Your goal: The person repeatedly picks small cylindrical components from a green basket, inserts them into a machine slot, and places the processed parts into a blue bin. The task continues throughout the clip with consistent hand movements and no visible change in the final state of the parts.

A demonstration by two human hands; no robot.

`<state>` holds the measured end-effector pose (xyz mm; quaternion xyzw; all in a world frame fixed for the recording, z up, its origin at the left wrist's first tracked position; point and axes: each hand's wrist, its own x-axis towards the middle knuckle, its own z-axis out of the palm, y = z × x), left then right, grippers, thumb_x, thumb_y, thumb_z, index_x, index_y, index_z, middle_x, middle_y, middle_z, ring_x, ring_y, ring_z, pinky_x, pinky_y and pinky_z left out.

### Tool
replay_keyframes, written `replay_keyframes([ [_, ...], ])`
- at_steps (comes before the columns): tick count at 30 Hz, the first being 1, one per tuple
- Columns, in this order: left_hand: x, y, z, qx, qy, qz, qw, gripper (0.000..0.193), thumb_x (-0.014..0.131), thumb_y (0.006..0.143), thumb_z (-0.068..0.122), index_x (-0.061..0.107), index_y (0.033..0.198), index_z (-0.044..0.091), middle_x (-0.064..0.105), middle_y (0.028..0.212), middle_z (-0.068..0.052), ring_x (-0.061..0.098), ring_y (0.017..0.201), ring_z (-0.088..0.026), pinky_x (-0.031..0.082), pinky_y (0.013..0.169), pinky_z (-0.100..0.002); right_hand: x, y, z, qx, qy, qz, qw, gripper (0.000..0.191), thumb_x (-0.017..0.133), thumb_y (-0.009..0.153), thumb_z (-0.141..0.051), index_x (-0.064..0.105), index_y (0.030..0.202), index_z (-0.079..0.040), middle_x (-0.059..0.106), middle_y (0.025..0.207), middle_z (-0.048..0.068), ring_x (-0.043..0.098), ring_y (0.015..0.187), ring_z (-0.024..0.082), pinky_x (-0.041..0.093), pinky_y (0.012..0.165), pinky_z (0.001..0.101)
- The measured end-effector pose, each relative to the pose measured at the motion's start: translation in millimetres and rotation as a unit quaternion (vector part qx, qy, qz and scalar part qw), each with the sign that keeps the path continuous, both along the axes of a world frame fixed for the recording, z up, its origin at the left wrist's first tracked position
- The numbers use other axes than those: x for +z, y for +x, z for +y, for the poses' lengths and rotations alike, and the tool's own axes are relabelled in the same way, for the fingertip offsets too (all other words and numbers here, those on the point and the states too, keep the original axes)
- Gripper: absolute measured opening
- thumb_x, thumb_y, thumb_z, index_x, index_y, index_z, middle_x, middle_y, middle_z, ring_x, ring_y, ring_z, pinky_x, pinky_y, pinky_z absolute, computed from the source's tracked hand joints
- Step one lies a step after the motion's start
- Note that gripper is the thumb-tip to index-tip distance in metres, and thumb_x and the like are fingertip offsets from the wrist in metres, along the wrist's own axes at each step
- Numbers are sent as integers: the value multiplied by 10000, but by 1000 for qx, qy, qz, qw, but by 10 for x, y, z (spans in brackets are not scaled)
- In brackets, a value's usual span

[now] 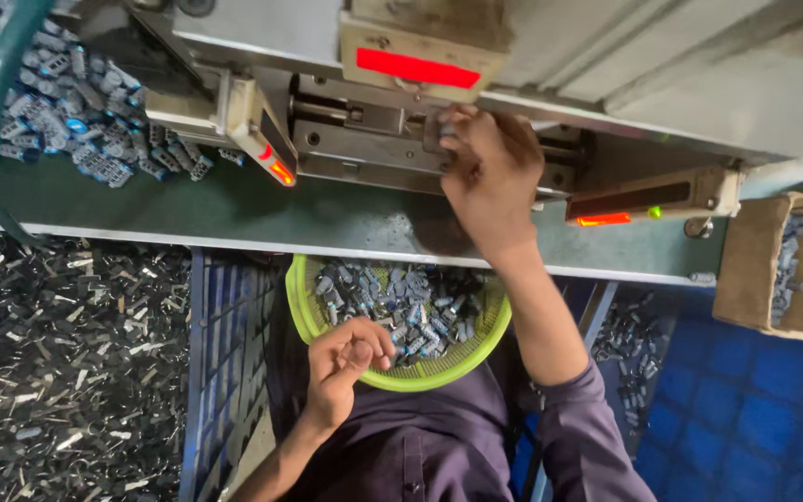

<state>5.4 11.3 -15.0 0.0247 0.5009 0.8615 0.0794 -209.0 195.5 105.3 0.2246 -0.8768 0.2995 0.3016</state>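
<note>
Right hand [487, 177] pinches small metal part [442, 130] at press fixture [374, 139].

Just one view here, a head-worn camera looking steeply down and slightly forward over the wearer's own chest. The green basket [401, 372] on the lap sits low centre and close to the lens. Beyond the basket the green bench top [234, 209] runs across the frame, and past that the grey machine [606, 65] fills the top edge. Pretty close-in shot overall.
</note>
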Motion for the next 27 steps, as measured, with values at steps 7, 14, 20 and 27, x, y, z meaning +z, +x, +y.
replay_keyframes([
  [7, 113, -118, -137, 65, 0, 22, 998, 321, 604, 1064, 285, 613, 964, -20, 681, 927, -127, 620, 767, -142, 515, 708, -271, 170, 632, 49, 55, 10, 9, 998, 243, 674, 792, 41, 672, 983, -108, 727, 1030, 86, 694, 1039, 355, 518, 911, 398],
  [14, 352, -301, -20, 95, -134, 113, 980, 167, 678, 964, 108, 598, 1009, -31, 660, 1014, -149, 646, 840, -160, 536, 751, -277, -1004, 1752, -109, 63, -344, -460, 816, 158, 743, 919, -71, 743, 1052, 15, 771, 980, 137, 706, 854, 181, 552, 753, 292],
  [20, 541, -467, 48, 57, -323, 163, 930, 133, 694, 846, 22, 639, 963, -12, 665, 810, -111, 678, 701, -179, 521, 651, -270, -1259, 1976, -14, 60, -490, -391, 776, 253, 632, 905, 175, 569, 1095, 21, 729, 1091, 184, 726, 1008, 193, 597, 873, 278],
  [27, 573, -486, -43, 6, -297, 149, 943, 99, 725, 883, 35, 671, 965, 23, 720, 752, -51, 747, 654, -144, 543, 600, -256, -1331, 1800, 3, 13, -472, -388, 792, 341, 724, 886, 158, 447, 984, -15, 746, 995, 233, 719, 894, 208, 587, 744, 288],
])
